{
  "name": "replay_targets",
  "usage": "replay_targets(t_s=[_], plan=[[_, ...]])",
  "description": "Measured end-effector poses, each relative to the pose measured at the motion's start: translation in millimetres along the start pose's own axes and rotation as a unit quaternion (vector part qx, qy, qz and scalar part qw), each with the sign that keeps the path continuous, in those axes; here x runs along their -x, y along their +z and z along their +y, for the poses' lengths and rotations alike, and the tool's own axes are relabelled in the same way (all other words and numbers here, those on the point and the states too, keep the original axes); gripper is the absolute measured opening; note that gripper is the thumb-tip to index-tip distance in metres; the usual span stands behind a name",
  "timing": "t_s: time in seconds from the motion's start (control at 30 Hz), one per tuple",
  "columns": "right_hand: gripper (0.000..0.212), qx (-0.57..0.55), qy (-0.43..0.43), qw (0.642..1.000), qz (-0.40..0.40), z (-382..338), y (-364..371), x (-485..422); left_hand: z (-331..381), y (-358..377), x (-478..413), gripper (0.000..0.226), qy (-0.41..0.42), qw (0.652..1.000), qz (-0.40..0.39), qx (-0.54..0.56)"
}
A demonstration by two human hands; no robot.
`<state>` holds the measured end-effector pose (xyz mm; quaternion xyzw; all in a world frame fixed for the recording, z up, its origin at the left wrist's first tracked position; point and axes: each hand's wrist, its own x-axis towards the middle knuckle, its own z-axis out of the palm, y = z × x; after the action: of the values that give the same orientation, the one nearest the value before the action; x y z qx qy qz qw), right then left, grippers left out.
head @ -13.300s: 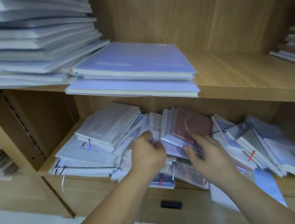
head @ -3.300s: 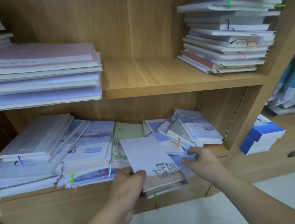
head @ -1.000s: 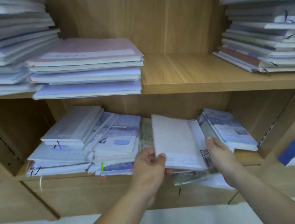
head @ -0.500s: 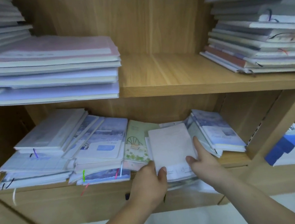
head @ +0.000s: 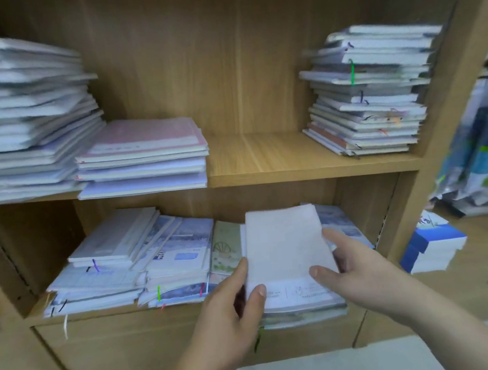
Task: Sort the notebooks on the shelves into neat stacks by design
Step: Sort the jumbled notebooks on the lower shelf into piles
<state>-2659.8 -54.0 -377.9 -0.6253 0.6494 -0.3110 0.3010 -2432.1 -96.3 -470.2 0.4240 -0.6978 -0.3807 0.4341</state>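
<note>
1. Low on the wooden unit, at the front of the lower shelf (head: pixel 100 315) and right of its middle, lies the white notebook (head: pixel 284 249). It is a flat rectangle with a plain matt cover and a band of small print across its near end, too blurred to read.
2. It tops a thin pile (head: pixel 304 315) whose edges stick out past the shelf front.
3. Left hand (head: pixel 233 309): thumb pressed on the near-left corner of the cover, fingers curled round the left edge, clamped on the notebook.
4. Right hand (head: pixel 359 269): thumb flat on the cover, fingers closed against the right edge, so the book is pinched.
5. One green notebook (head: pixel 226 245) with a pale drawn cover lies just beside it to the left. Beyond that sit two slumped piles (head: pixel 125 260), with coloured ribbon markers hanging out.
6. On the grained upper shelf (head: pixel 263 153) stand three stacks: a tall pale one (head: pixel 24 115), a low pink-topped one (head: pixel 145 146) and a ragged one (head: pixel 370 91) far right.
</note>
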Motion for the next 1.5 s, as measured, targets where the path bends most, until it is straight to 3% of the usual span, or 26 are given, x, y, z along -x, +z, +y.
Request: replay_targets(t_s=[0.23,0.4,0.43,0.53,0.57,0.63,0.77,0.9,1.03,1.1,1.2,1.27,1.4,1.5], plan=[[0.049,-0.05,-0.048,0.988,0.14,-46.4,-28.3,50.6,59.2,-17.9,13.4,0.063,0.058,0.998,0.032,0.003],[0.051,-0.031,-0.085,0.984,0.152,-77.3,-67.0,40.4,111.2,-16.1,-16.7,0.054,0.071,0.996,0.053,-0.01],[0.048,-0.023,-0.082,0.985,0.153,-80.3,-75.0,30.3,119.9,-16.3,-29.7,0.05,0.079,0.996,0.047,-0.014],[0.027,-0.055,-0.053,0.983,0.166,-84.0,-96.9,-6.7,147.2,-15.5,-71.2,0.011,0.092,0.994,0.03,-0.05],[0.02,-0.082,-0.038,0.98,0.176,-84.8,-102.8,-19.4,153.2,-13.3,-86.1,0.01,0.108,0.991,0.032,-0.067],[0.013,-0.16,0.001,0.966,0.201,-85.3,-114.0,-45.6,162.2,-7.0,-114.6,0.027,0.116,0.987,0.042,-0.099],[0.049,-0.336,0.056,0.91,0.235,-69.2,-128.5,-81.8,154.7,3.9,-161.8,0.045,0.103,0.969,0.065,-0.213],[0.069,-0.226,0.037,0.951,0.207,-30.2,-112.4,-71.8,133.3,9.3,-160.5,0.046,0.17,0.922,-0.008,-0.348],[0.075,-0.162,-0.03,0.973,0.16,-5.3,-107.7,-65.7,129.0,10.0,-163.0,0.08,0.198,0.873,-0.005,-0.446],[0.074,-0.086,-0.032,0.974,0.207,2.9,-109.0,-75.6,128.4,9.0,-167.3,0.089,0.211,0.863,0.007,-0.46],[0.073,-0.04,-0.019,0.961,0.273,7.6,-108.7,-93.1,130.3,10.1,-179.6,0.081,0.181,0.845,0.012,-0.503],[0.066,-0.048,-0.009,0.951,0.304,7.3,-110.4,-101.0,135.4,16.2,-191.4,0.068,0.151,0.842,0.012,-0.517],[0.055,-0.07,0.029,0.933,0.353,16.8,-104.1,-102.3,137.5,26.9,-194.5,0.054,0.11,0.881,0.034,-0.459],[0.033,-0.06,0.034,0.943,0.324,33.7,-89.1,-91.6,120.7,26.8,-168.7,0.051,0.185,0.903,0.072,-0.381]])
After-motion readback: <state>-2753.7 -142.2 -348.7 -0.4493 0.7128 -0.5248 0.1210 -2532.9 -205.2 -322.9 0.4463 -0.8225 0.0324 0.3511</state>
